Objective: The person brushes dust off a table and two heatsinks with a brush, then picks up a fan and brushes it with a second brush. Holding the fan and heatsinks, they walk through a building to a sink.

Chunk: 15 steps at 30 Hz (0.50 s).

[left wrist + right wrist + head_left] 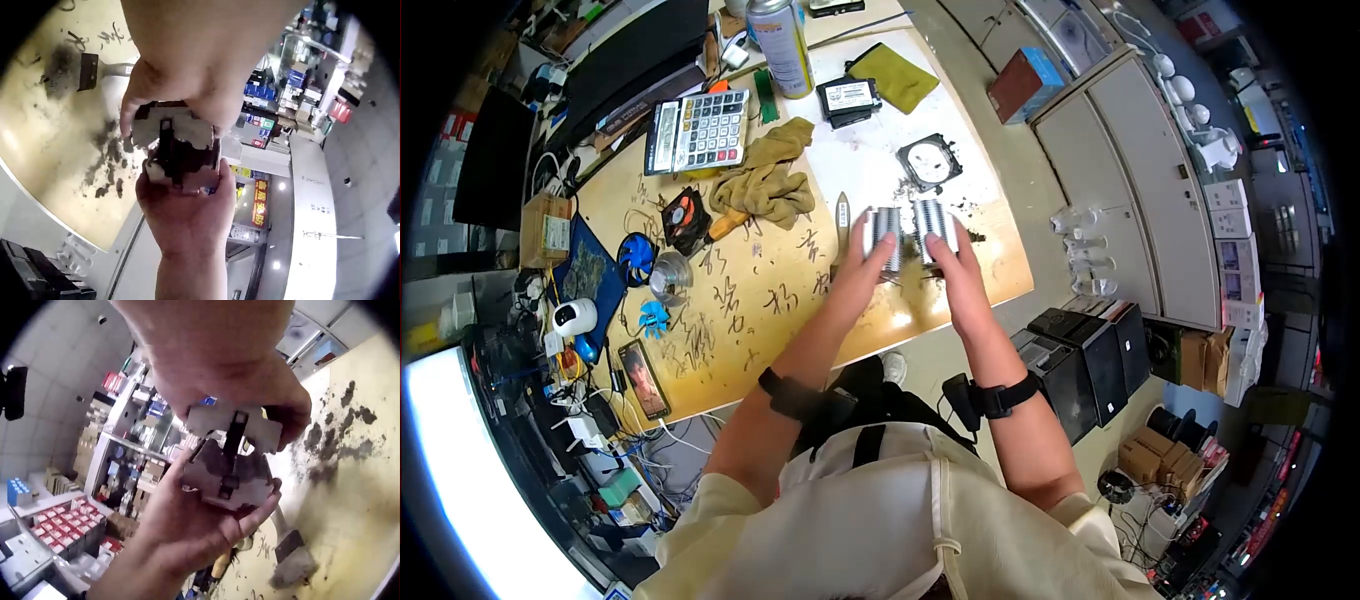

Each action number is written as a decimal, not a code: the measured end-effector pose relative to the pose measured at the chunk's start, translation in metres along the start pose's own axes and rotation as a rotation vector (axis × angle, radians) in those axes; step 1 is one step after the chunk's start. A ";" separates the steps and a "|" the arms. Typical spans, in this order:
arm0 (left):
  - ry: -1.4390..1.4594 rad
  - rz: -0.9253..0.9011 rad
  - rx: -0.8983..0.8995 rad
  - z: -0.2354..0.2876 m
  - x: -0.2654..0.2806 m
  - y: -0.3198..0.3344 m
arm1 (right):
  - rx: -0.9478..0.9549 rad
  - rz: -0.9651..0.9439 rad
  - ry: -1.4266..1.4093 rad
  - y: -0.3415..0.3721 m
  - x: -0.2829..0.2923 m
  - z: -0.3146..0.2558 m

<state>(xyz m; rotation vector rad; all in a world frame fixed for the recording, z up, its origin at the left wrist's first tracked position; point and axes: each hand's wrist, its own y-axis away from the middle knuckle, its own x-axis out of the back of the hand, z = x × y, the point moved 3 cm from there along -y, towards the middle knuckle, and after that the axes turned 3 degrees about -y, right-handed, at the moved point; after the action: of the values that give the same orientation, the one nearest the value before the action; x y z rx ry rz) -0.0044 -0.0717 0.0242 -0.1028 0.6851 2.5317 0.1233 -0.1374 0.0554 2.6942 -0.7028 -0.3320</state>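
A finned metal heatsink (887, 230) with two fin blocks is held up over the table's near right part. My left hand (868, 268) grips its left block, the thumb lying on the fins. On the other side, my right hand (956, 262) grips the right block (935, 222) in the same way. From the right wrist view, a dark bar (234, 440) spans the gap between the two silvery end plates. Clumps of grey dust (340, 434) lie on the table below. A brush (842, 225) lies just left of the hands, and a black square fan frame (930, 163) lies beyond them.
The wooden table (780, 350) has dark handwriting on it. Brown gloves (770, 180), a calculator (698, 130), a spray can (780, 45) and a green cloth (893, 78) sit farther back. Small fans (637, 257) and a phone (644, 380) lie at left. Black computer cases (1090, 350) stand on the floor at right.
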 end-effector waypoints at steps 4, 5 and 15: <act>0.195 0.146 0.007 0.005 0.019 -0.009 | 0.091 0.297 -0.088 -0.004 0.014 -0.007; 0.164 0.186 -0.019 0.003 0.014 -0.010 | 0.065 0.390 0.020 -0.004 0.010 0.001; 0.232 0.043 -0.014 0.006 0.007 -0.005 | -0.029 0.263 -0.045 0.001 0.012 0.010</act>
<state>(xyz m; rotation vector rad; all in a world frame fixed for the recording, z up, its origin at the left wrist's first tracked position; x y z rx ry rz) -0.0077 -0.0625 0.0256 -0.3955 0.7649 2.5905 0.1294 -0.1471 0.0449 2.5332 -1.0435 -0.3323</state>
